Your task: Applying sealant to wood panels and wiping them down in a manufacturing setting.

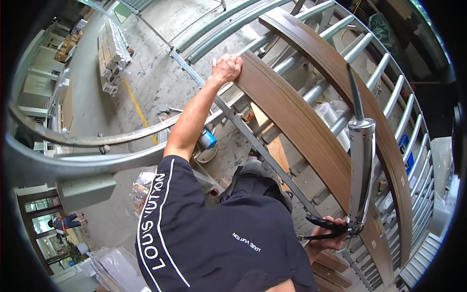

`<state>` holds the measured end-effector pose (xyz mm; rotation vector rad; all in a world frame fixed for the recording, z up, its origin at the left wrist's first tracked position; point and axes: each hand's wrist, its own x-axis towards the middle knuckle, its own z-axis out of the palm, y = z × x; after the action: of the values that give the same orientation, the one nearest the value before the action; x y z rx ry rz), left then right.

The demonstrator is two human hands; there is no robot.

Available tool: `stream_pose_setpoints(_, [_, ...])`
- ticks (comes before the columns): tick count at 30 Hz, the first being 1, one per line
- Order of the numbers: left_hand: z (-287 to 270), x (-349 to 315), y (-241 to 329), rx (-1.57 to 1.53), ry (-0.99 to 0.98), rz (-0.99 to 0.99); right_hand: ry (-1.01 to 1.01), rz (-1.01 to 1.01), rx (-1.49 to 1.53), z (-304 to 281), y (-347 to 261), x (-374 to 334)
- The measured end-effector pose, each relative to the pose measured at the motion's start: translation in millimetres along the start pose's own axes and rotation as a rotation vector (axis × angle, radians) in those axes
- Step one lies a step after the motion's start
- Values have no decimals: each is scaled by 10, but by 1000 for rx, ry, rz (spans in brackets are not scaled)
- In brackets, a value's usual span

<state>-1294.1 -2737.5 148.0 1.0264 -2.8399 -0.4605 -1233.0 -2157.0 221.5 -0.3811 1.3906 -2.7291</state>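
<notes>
My left hand (226,68) is closed over the far end of a long brown wood-grain board (296,121), which lies along a metal roller conveyor (287,64). In my right hand (327,236) is a caulking gun (362,165), gripped by its black handle (327,224). The gun's silver barrel stands over the board, and its dark tapered nozzle (354,90) points away from me. A second brown board (335,63) with a moulded edge rests on the rollers to the right, apart from the first.
A curved metal rail (131,138) runs at the left. Beneath the conveyor frame hangs a blue canister (207,140). Farther off stand a stack of long wrapped panels (111,58) and a person (65,223). More brown boards (331,270) lie low beside my right arm.
</notes>
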Motion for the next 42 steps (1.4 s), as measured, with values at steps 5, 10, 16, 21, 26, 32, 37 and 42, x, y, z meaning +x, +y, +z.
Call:
stream_pose_setpoints(5, [-91,134,-182,-386,27,155,-71,69,13,397,216,148])
stream_pose_setpoints(10, [160,157,-224,-677,59,81,-12,100,131,585,407,190])
stream_pose_setpoints(16, [111,162,-253,-825,-19,28,-73,125,93,658,418,150])
stream_pose_setpoints(21, [58,180,-266,-864,-65,21,-85,104,31,634,407,112])
stream_pose_setpoints(26, [53,235,-236,-728,-103,23,-148,115,-9,625,433,193])
stream_pose_setpoints(32, [35,168,-223,-781,-107,28,-38,203,25,834,565,437])
stream_pose_setpoints(37, [152,194,-328,-802,-25,63,76,172,63,1097,674,512])
stream_pose_setpoints(42, [151,152,-250,-775,87,132,-28,181,121,1561,979,676])
